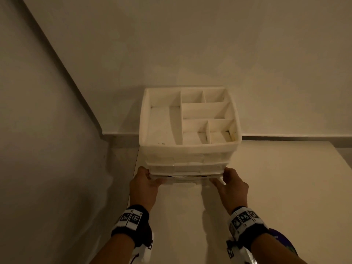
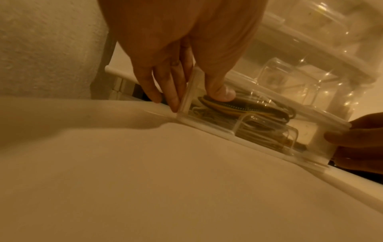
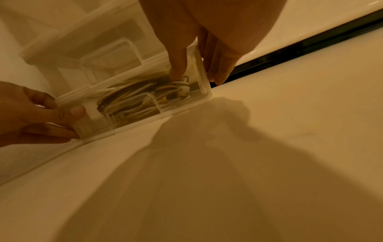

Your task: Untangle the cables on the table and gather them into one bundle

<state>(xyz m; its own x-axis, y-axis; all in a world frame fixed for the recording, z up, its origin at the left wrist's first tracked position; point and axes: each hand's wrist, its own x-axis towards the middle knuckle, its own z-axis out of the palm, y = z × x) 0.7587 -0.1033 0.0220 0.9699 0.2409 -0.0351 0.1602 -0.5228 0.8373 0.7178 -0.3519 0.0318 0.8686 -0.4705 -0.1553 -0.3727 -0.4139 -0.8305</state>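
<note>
A tangle of white, dark and yellowish cables (image 2: 244,109) (image 3: 140,96) lies inside the clear bottom drawer (image 1: 186,179) of a white drawer unit (image 1: 190,149). The drawer sticks out slightly from the unit's front. My left hand (image 1: 146,180) (image 2: 190,98) pinches the drawer's left corner, thumb inside on the cables and fingers outside. At the right corner, my right hand (image 1: 232,181) (image 3: 199,75) pinches the wall the same way. In the head view the cables are almost hidden.
The unit stands at the back left of a white table (image 1: 266,187), against the wall; its top tray has several bare compartments. The table's left edge (image 1: 133,178) runs close by my left hand. A purple object (image 1: 282,239) shows beside my right wrist.
</note>
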